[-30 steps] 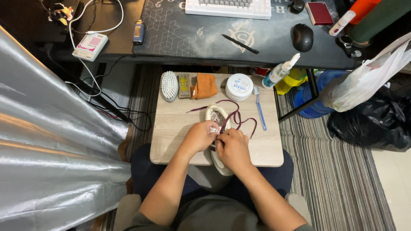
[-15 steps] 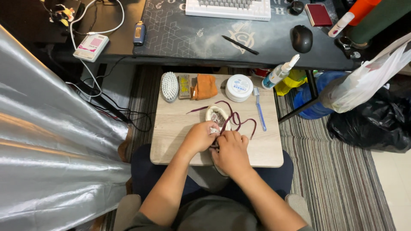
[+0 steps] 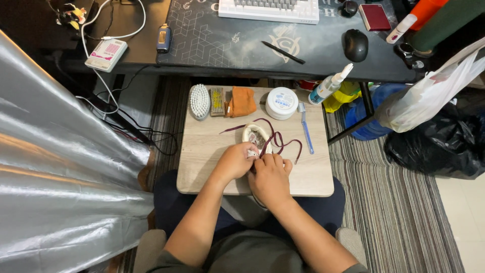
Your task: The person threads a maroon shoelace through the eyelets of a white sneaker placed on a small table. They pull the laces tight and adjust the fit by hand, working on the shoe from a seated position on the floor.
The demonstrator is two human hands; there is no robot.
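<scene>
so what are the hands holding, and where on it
Both the left hand and right hand grip the pale shoe at its near end, by the dark red lace.

Head camera looks steeply down, close above lap table (image 3: 212, 151)

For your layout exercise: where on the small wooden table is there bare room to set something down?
Bare: the table's left part below the brush, and the right corner below the toothbrush. Crowded: the back row, and the middle, around the shoe, laces and both hands.

My hands cover most of the shoe (image 3: 256, 135), and my fingers (image 3: 251, 152) hide their grip. The keyboard (image 3: 275, 8) is cut off by the top edge.
</scene>
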